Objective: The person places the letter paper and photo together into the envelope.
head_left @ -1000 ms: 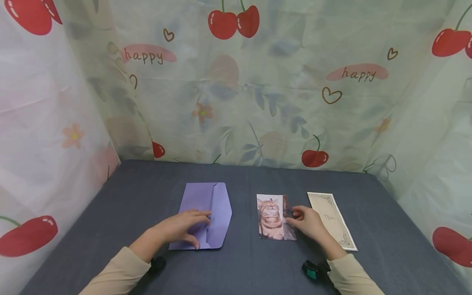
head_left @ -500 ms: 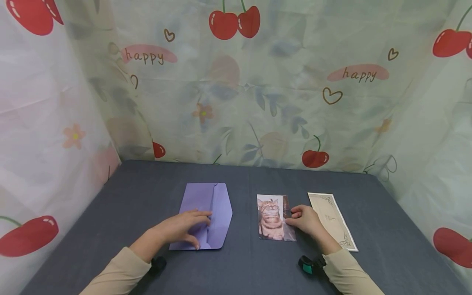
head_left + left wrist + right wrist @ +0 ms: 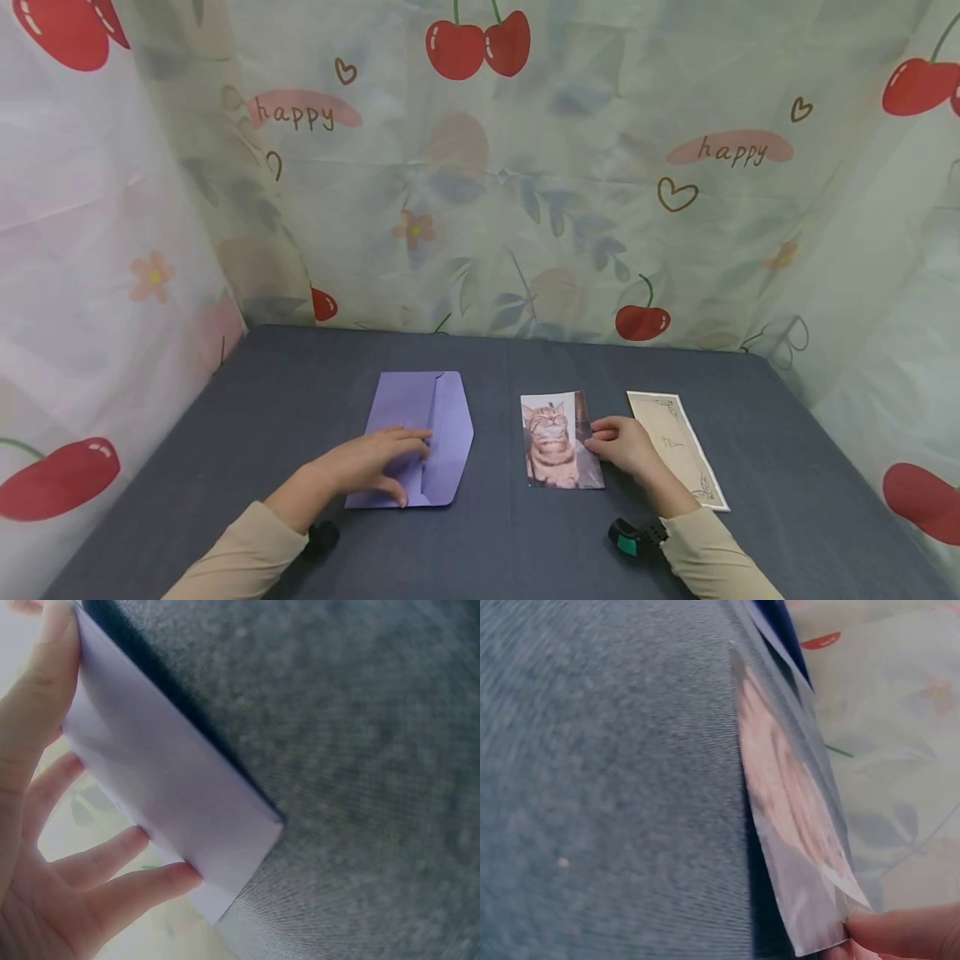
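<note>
A purple envelope [image 3: 448, 442] lies on the table with its pointed flap spread out to the right. My left hand [image 3: 367, 462] rests on it, fingers spread; in the left wrist view the fingertips [image 3: 184, 874] touch the envelope's surface and the thumb lies at its edge. To the right, a photo card of a cat [image 3: 551, 446] is pinched at its right edge by my right hand [image 3: 626, 450]. In the right wrist view the thumb is on top of the card [image 3: 787, 802], fingers partly hidden beneath, and that edge is raised off the cloth.
A cream card with an ornate border [image 3: 678, 450] lies right of the photo card, partly behind my right wrist. Dark grey cloth [image 3: 495, 542] covers the table. A curtain printed with cherries [image 3: 480, 208] stands around the back and sides.
The photo card's right edge has risen slightly in my right hand's pinch, while its left side stays nearly in place. My left hand and the envelope have not moved.
</note>
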